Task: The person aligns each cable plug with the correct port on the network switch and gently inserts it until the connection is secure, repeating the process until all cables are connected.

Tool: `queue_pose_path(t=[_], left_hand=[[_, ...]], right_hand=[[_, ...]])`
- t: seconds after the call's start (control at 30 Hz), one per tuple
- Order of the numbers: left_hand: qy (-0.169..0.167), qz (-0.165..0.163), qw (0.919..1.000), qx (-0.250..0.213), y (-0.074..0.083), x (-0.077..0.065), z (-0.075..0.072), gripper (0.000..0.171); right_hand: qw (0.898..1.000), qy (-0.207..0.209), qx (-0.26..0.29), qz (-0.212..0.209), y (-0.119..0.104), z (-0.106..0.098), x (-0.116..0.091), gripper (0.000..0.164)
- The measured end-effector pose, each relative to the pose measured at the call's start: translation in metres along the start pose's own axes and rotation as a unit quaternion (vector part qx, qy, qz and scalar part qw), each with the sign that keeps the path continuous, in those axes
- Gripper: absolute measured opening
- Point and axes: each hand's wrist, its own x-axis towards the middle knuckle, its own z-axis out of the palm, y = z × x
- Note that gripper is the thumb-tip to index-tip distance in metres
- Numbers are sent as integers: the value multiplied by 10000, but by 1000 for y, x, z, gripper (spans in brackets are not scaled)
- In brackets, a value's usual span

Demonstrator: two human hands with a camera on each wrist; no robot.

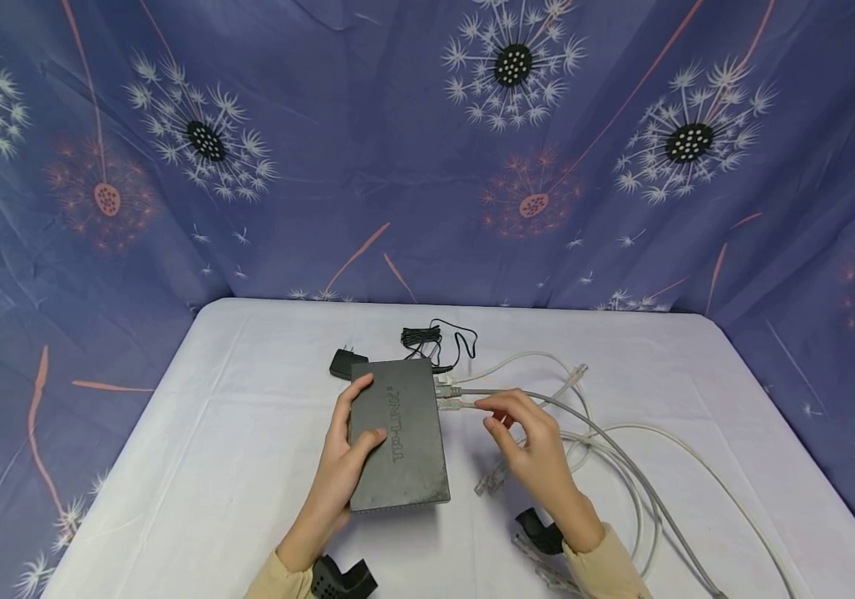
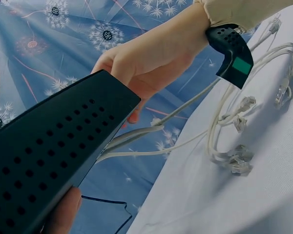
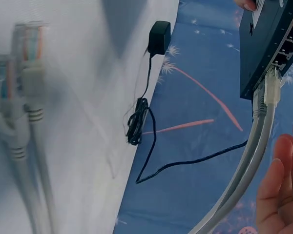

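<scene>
My left hand (image 1: 343, 453) grips a dark TP-LINK network switch (image 1: 407, 474) by its left side, thumb over the top face. Three network cables are plugged into its right side. Closest to me is a pale plug (image 3: 272, 87), beside a grey cable (image 1: 558, 403); a whitish cable (image 1: 521, 356) leaves the farther port. Bare ports (image 3: 288, 47) show along the same side in the right wrist view. My right hand (image 1: 528, 437) hovers beside the nearest plug's cable, fingers loosely bent; the right wrist view shows its fingertips (image 3: 283, 146) apart from the cable.
Behind the switch lie a black power adapter (image 1: 348, 363) and its bundled cord (image 1: 422, 337), which runs to the switch. Loose network cable ends (image 1: 491, 480) and coiled cables (image 1: 622, 466) spread over the right of the white-covered table (image 1: 248, 399). A blue dandelion-print curtain (image 1: 368, 166) hangs behind.
</scene>
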Motion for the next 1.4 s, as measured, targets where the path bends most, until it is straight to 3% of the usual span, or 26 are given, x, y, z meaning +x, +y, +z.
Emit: queue_pose_path(t=[0.37,0.6,1.03,1.4], left_hand=[[23,50,10000,15,-1,0,0,68],[33,17,10000,2,-2,0,0,68],[59,5,10000,72,-2,-1,0,68],[107,-8,9999,125,-3,-1,0,67]], right_hand=[[9984,-195,-54,520,10,-9,-21,30],[9989,-133,-166,425,12,-11,-31,33],[9877,-799,-357,1298,27,-7,-50,30],[9819,-996,-311,1581,31,-7,-54,28]])
